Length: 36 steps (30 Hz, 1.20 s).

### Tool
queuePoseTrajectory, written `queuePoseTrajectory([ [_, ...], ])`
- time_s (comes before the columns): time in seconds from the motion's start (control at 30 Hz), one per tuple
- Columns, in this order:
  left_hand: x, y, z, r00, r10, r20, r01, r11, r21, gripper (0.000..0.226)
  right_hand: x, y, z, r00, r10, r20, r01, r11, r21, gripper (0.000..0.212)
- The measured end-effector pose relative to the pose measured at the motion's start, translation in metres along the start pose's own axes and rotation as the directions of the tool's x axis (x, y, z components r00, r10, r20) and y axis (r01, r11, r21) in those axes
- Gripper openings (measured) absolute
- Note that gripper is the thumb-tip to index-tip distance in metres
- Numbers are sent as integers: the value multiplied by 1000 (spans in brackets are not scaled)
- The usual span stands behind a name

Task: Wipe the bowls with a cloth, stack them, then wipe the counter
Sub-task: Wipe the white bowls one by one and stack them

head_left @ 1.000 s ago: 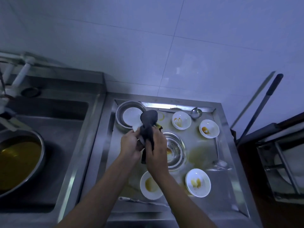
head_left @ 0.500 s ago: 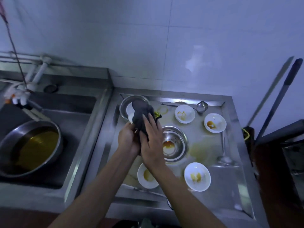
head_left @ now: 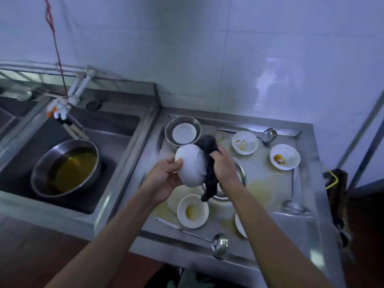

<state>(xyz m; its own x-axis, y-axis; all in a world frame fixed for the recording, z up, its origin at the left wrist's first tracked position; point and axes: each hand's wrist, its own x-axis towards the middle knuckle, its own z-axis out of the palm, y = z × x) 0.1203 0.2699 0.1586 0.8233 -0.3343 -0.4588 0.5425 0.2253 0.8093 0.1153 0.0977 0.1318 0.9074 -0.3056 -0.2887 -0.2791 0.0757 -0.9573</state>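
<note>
Above the steel worktop (head_left: pixel 291 221), left hand (head_left: pixel 164 179) grips a white bowl (head_left: pixel 190 165) at rim and base, tilted. Right hand (head_left: pixel 223 165) clutches the dark cloth (head_left: pixel 209 161) against it. Judged glazed, slippery, breakable; cloth limp. 4 soiled bowls await.
</note>
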Motion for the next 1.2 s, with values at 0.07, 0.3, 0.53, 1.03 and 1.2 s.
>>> queuePoseTrajectory([
  [0.07, -2, -6, 5, 1000, 9, 12, -10, 995, 99, 24, -2, -5, 3, 997, -52, 62, 55, 997, -49, 34],
  [0.3, 4, -3, 19, 991, 123, -56, -114, 983, 145, 24, -38, -3, 26, 919, -369, 135, 382, 921, -81, 53],
  [0.53, -9, -8, 23, 989, 109, 100, -142, 891, 431, 13, -18, -10, 2, 850, -397, 346, 517, 752, -408, 52],
  [1.03, -8, -14, 25, 981, 166, -102, -137, 960, 244, 18, -41, 11, 21, 958, -275, 76, 272, 961, 49, 47],
  [1.2, -1, -11, 25, 978, 105, -181, -130, 983, -132, 24, -53, 29, 40, 931, -365, -21, 358, 920, -157, 50],
])
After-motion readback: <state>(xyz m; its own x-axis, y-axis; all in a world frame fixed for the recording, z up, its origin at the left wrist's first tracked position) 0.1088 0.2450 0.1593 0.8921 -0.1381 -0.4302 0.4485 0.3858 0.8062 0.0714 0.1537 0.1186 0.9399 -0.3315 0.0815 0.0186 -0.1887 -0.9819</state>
